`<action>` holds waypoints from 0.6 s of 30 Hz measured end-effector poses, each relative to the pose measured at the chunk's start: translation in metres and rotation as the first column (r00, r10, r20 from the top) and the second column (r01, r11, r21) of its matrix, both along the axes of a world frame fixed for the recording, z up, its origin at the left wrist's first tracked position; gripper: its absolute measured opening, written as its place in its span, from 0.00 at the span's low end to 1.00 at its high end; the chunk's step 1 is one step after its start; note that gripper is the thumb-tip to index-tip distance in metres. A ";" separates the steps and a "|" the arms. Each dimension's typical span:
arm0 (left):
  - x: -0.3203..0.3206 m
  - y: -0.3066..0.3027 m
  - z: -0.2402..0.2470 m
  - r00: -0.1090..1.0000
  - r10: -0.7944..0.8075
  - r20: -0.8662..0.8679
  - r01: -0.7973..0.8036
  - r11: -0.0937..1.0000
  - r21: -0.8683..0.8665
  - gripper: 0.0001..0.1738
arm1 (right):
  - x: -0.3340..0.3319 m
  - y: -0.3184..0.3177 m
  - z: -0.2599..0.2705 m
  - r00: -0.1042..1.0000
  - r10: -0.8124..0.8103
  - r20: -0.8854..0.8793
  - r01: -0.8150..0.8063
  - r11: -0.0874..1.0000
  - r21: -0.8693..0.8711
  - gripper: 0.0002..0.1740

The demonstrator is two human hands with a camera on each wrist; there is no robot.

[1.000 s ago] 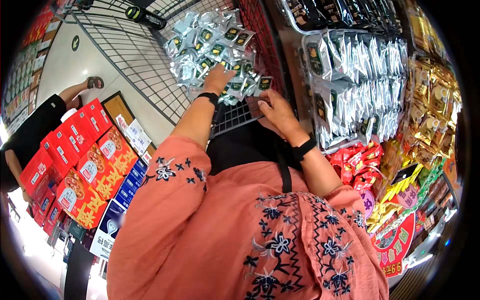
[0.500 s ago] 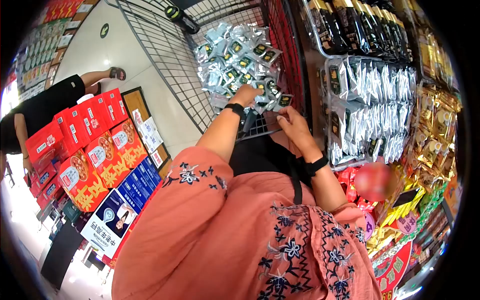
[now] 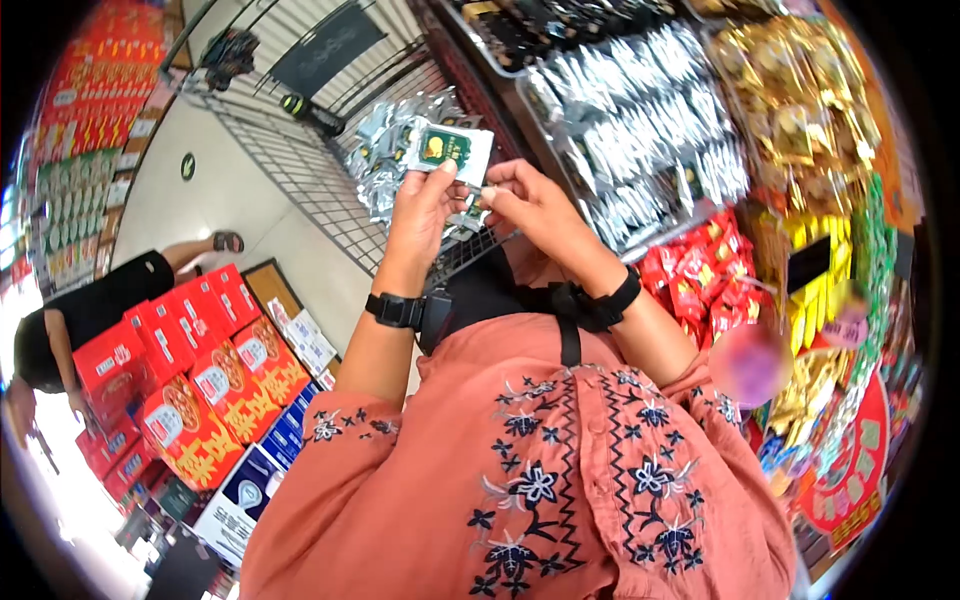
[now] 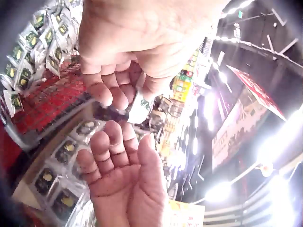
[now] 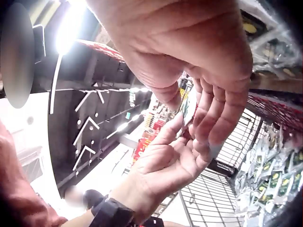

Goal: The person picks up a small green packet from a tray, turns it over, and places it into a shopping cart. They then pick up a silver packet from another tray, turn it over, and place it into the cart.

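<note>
In the head view my left hand (image 3: 422, 208) pinches a silver foil packet (image 3: 450, 150) with a dark green label, thumb on its front, over the near end of the shopping cart (image 3: 290, 165). My right hand (image 3: 535, 205) is close beside it, thumb and forefinger right at the packet's lower right corner. In the left wrist view the right palm (image 4: 128, 189) shows, fingers loosely bent and thumb apart, just below the packet (image 4: 141, 106). A heap of similar packets (image 3: 375, 165) lies in the cart beyond my hands.
A tray of silver packets (image 3: 630, 130) stands to the right, with gold packets (image 3: 800, 110) and red packets (image 3: 700, 280) around it. On the left are stacked red boxes (image 3: 185, 350) and a person in black (image 3: 90, 310). A dark bottle (image 3: 312, 113) lies in the cart.
My left hand has come back from the heap, raising a packet. My right hand has moved from near the cart's end up beside that packet. The view has shifted.
</note>
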State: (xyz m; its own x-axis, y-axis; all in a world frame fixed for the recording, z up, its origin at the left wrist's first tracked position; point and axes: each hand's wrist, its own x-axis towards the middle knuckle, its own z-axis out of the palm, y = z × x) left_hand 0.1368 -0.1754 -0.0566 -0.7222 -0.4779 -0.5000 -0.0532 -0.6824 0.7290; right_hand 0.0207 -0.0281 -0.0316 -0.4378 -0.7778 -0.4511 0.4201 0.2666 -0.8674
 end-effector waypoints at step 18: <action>-0.053 0.090 0.075 0.920 -0.373 -0.118 0.346 0.917 -0.201 0.15 | -0.038 0.137 0.061 0.929 -0.360 0.086 0.367 0.925 -0.099 0.08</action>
State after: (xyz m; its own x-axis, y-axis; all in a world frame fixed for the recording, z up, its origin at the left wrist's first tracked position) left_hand 0.0840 -0.0850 0.0185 -0.9215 -0.2409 -0.3047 -0.1511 -0.5006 0.8524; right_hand -0.0174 0.1094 0.0289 -0.6725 -0.6178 -0.4075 0.5264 -0.0122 -0.8501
